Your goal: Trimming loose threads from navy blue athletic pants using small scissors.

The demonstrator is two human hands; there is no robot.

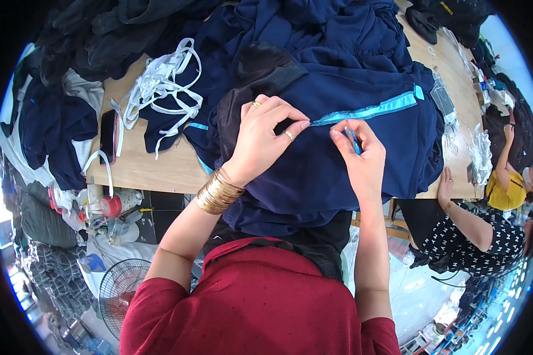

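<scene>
A navy garment (314, 177) lies spread before me at the table's near edge, with a shiny light-blue strip (382, 108) running slantwise across it. At the strip's left end, my left hand (263, 133) is closed in a pinch of thumb and forefinger on the strip. Close by on the right, my right hand (364, 157) curls round a small blue-handled tool (353, 139), perhaps a seam ripper or thread snips; the fingers cover most of it. A dark sheer piece of cloth (266, 65) rests on the garment beyond my left hand.
A tangle of white tape (163, 89) and a phone (108, 136) are on the wooden table (145, 168) at left. Navy and black cloth heaps cover the far side. To the right, a person's hand (446, 186) rests on the table edge. A fan (121, 287) stands low at left.
</scene>
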